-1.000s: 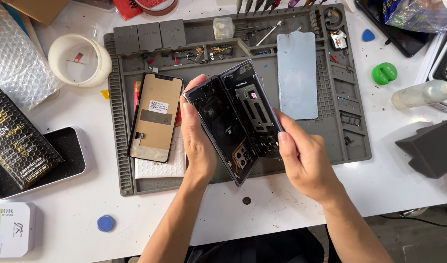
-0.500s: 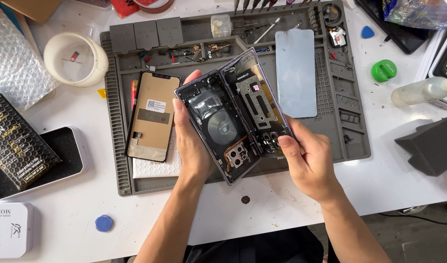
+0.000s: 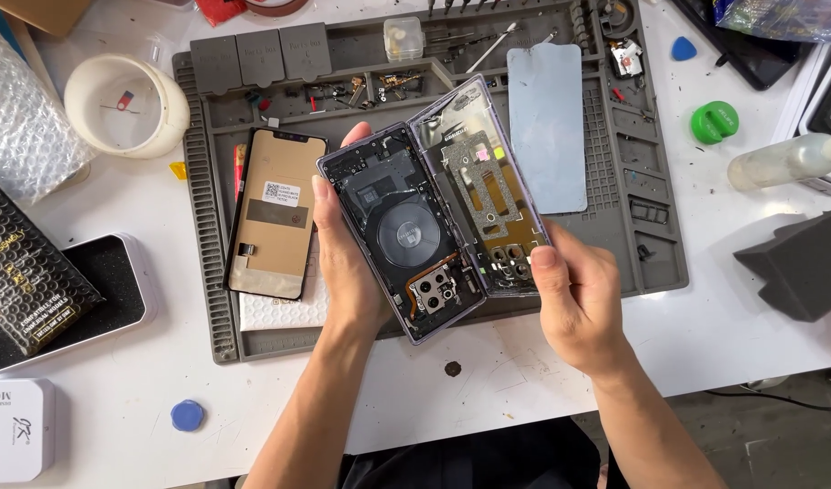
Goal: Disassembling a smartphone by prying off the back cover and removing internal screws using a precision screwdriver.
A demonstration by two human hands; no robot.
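Purple-framed phone body, opened, held above the grey silicone work mat at frame centre. Back cover now swung fully open to the right, lying side by side with the body like a book. Half a second ago the cover stood at a steeper angle over the body; a second ago the two halves were nearly closed on each other and the interior read mostly dark. Round charging coil and camera module on the body are now plainly exposed, as is the speckled inner face of the cover with its camera cut-outs.

Left hand: wrapped around the left long edge of the body, thumb on the front near the upper left side, palm under the lower half, fingertips showing above the top edge. Fingers closed on the body, gripping it.

Right hand: has slid to the lower right corner of the cover. Thumb presses on the inner face by the camera cut-outs; the other fingers are curled behind, so the hand pinches the cover there.

Both parts are tilted, tops leaning to the right, lower ends toward the person.

On the mat left of the body: loose display panel, face down, just beside the left hand. Pale blue rectangular sheet lies to the right of the cover. White tape roll sits off the mat, upper left; green cap on the table at right.
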